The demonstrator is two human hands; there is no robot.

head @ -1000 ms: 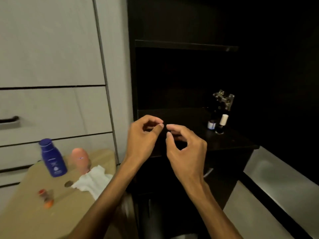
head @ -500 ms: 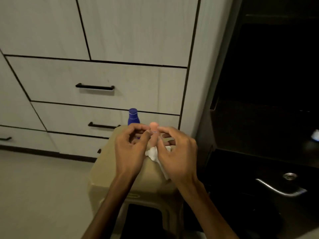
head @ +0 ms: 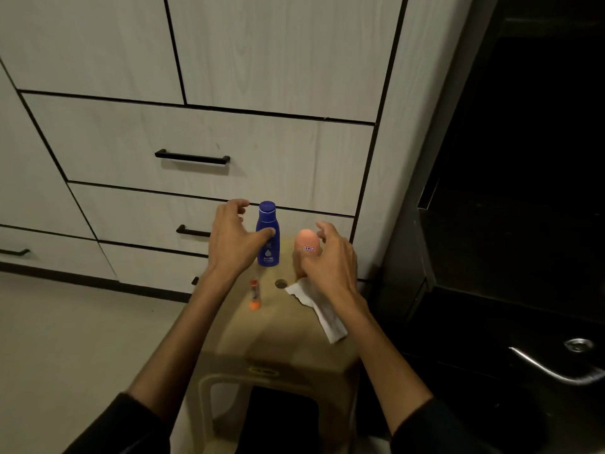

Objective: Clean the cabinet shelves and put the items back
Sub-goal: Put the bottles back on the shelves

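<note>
A: Cabinet shelves [head: 510, 224] are off to the right now, dark and barely readable. A sec ago I was facing them w/ both hands pinched together at the shelf edge; since then the view's swung left and down to the tan stool [head: 288, 335] where the items wait.

B: Hands?

A: Left hand [head: 234, 240] is spread wide, thumb touching the blue bottle [head: 267, 234], fingers curled behind it but not closed. Right hand [head: 330, 257] is also spread, cupping round the peach bottle [head: 306, 245], thumb at its front. Can't tell if it's actually bearing on it yet. Neither's lifted.

B: So wiping's done?

A: My read, yes: we're into the put-back phase, two bottles at once. White cloth [head: 322, 309] lies partly under my right wrist, and the small orange tube [head: 254, 294] stands just beside the left forearm, so it needs a second trip.

B: Risk?

A: Knocking that tube over on the lift, prob.
</note>
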